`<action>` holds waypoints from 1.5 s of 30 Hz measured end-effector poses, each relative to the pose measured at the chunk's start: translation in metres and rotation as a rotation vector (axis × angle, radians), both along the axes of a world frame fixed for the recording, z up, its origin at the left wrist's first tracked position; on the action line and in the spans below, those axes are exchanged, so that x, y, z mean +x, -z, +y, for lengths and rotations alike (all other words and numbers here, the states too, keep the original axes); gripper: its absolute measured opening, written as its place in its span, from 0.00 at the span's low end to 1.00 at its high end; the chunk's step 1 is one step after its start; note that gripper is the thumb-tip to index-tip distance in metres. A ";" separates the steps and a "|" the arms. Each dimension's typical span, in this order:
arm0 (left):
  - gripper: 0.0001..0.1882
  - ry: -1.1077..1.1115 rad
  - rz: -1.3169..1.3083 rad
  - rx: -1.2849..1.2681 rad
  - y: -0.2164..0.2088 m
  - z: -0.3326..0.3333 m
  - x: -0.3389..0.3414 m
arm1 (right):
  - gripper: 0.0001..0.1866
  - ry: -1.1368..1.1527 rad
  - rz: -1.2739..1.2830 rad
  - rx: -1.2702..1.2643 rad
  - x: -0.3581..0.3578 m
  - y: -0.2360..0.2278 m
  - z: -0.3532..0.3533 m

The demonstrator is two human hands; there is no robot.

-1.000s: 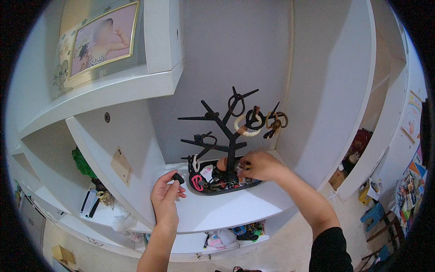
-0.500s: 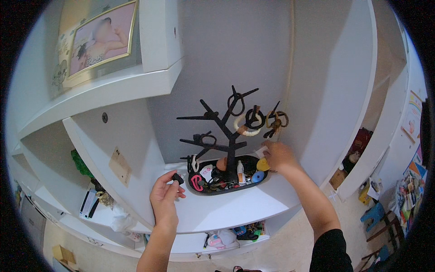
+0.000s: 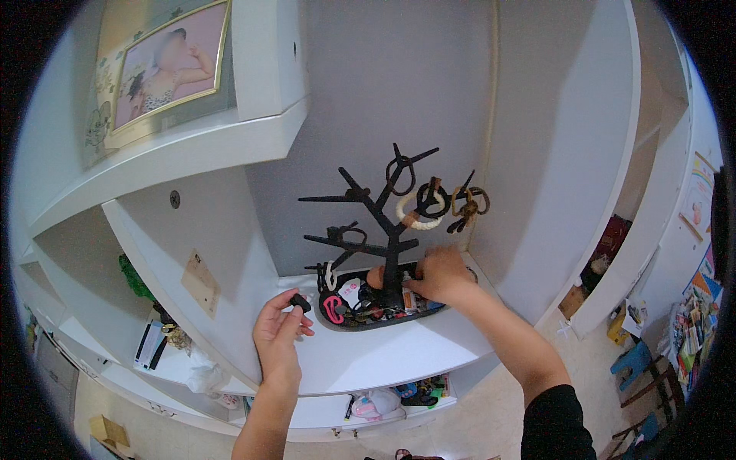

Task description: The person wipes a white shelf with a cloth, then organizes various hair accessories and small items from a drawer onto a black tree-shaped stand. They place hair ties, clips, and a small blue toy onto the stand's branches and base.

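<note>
A black tree-shaped jewelry stand (image 3: 391, 245) rises from a dark oval tray (image 3: 360, 325) on a white shelf. Hair ties and bracelets hang on its branches, among them a cream ring-shaped band (image 3: 419, 222). Small odds and ends fill the tray, including a pink-and-black hair clip (image 3: 332, 309). Left of the tray, my left hand (image 3: 277, 330) pinches a small dark object (image 3: 300, 303), its kind unclear. My right hand (image 3: 443, 277) reaches over the tray's right part with fingers curled down; whatever is between them is hidden.
White side panels (image 3: 556, 146) flank the niche. At the upper left, a framed photo (image 3: 172, 65) stands on a higher shelf (image 3: 192, 146) that juts out. A lower shelf holds a pale plush-like item (image 3: 377, 405) and small things. Books and a blue stool (image 3: 632, 364) are at the right.
My right hand has moved left and slightly down over the tray, covering the yellow and blue items there. A pale item by its fingers no longer shows. The left hand stays put.
</note>
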State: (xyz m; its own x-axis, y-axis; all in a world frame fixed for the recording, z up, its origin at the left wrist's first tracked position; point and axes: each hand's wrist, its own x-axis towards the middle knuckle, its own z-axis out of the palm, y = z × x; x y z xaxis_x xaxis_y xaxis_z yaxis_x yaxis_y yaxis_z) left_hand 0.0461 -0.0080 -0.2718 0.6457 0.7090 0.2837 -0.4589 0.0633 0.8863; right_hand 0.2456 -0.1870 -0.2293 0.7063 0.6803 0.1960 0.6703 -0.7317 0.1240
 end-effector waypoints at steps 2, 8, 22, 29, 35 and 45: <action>0.14 0.010 0.000 0.001 0.001 0.000 0.000 | 0.16 -0.023 0.047 0.043 0.010 0.010 0.002; 0.14 0.017 0.017 0.033 0.002 0.001 -0.002 | 0.19 -0.017 0.358 0.353 0.015 0.011 0.000; 0.14 0.000 0.011 0.026 0.003 0.004 -0.003 | 0.12 0.125 0.241 0.609 -0.006 -0.032 -0.049; 0.14 0.023 0.027 0.023 0.000 0.000 -0.001 | 0.11 0.245 -0.055 0.128 -0.001 -0.017 -0.078; 0.15 0.016 0.003 0.009 -0.001 -0.001 -0.003 | 0.13 -0.024 0.098 0.231 -0.003 -0.020 -0.052; 0.15 0.031 -0.009 0.001 0.000 0.000 -0.003 | 0.14 -0.051 0.274 0.017 0.008 -0.010 -0.009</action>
